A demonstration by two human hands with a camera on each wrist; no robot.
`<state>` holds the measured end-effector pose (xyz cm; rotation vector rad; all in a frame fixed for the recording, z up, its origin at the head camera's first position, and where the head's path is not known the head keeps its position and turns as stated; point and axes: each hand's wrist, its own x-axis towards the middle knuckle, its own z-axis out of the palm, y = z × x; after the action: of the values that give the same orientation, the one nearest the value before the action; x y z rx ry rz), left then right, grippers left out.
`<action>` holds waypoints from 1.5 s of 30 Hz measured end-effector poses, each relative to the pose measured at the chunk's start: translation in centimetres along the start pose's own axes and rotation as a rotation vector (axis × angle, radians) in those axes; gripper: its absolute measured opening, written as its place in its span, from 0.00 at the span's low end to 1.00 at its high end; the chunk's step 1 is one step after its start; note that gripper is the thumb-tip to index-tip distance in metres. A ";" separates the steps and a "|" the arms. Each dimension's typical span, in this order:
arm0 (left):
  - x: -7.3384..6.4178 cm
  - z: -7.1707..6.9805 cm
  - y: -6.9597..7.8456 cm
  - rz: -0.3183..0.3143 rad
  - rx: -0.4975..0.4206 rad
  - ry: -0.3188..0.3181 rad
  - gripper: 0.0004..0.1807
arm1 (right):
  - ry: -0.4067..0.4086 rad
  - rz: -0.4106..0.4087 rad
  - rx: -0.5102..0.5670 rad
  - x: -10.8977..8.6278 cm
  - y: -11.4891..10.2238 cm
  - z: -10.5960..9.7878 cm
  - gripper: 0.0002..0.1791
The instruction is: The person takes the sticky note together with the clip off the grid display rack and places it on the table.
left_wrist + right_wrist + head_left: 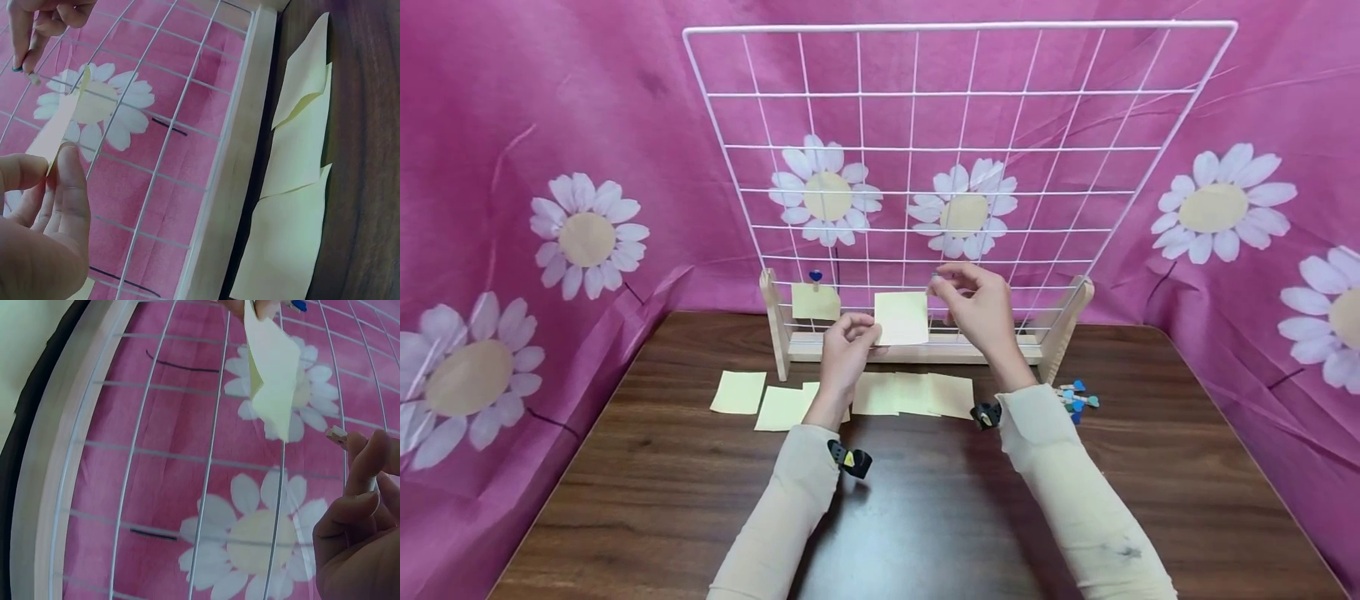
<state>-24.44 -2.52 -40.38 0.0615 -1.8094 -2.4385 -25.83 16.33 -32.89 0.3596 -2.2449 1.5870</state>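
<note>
A pale yellow sticky note (901, 318) is pinched at its left edge by my left hand (844, 354), in front of the white wire grid (917, 192). My right hand (981, 308) pinches a small wooden clothespin (337, 435) just right of the note, apart from it; most of the clothespin is hidden by the fingers. Left of my left hand, another yellow note (816, 302) hangs on the grid under a clothespin with a dark blue heart (816, 277).
Several yellow notes (737, 392) lie in a row on the dark wooden table (925, 517) before the grid's wooden stand (775, 325). More heart clothespins (1077, 402) are heaped at the right, beside my right sleeve. A pink flowered cloth (625, 100) hangs behind.
</note>
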 end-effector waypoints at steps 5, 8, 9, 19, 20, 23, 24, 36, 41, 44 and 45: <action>-0.3 1.0 -0.9 -0.022 -0.006 -0.067 0.04 | 0.035 -0.002 -0.035 -0.5 0.6 -1.9 0.10; -0.5 1.4 -1.1 -0.011 0.004 -0.072 0.05 | 0.043 0.007 -0.043 -0.8 0.8 -2.6 0.12; -0.5 1.4 -1.1 -0.007 0.008 -0.068 0.05 | 0.043 0.013 -0.040 -0.9 0.9 -2.8 0.12; -0.7 1.5 -1.1 -0.006 0.010 -0.105 0.04 | 0.093 0.027 -0.068 -2.1 1.8 -4.1 0.12; -0.7 1.5 -1.1 -0.008 0.016 -0.106 0.04 | 0.100 0.030 -0.074 -2.2 1.9 -4.2 0.12; -0.8 1.8 -1.3 -0.014 0.036 -0.116 0.04 | 0.114 0.039 -0.076 -2.7 2.3 -4.5 0.13; -0.8 1.9 -1.4 -0.017 0.041 -0.120 0.04 | 0.116 0.043 -0.074 -2.9 2.4 -4.6 0.13; -1.3 2.4 -1.8 -0.053 0.075 -0.137 0.03 | 0.147 0.098 -0.050 -4.2 3.5 -5.9 0.12; -1.4 2.4 -2.1 -0.053 0.084 -0.142 0.03 | 0.168 0.112 -0.098 -4.5 4.0 -6.5 0.12; -1.4 2.5 -2.2 -0.052 0.100 -0.140 0.04 | 0.170 0.123 -0.110 -4.9 3.6 -6.9 0.12; -1.4 2.5 -2.3 -0.051 0.103 -0.142 0.05 | 0.173 0.128 -0.112 -5.0 3.7 -7.1 0.13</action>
<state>-23.42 0.67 -41.90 -0.0593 -2.0157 -2.4395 -21.82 24.20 -36.08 0.0475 -2.2489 1.4827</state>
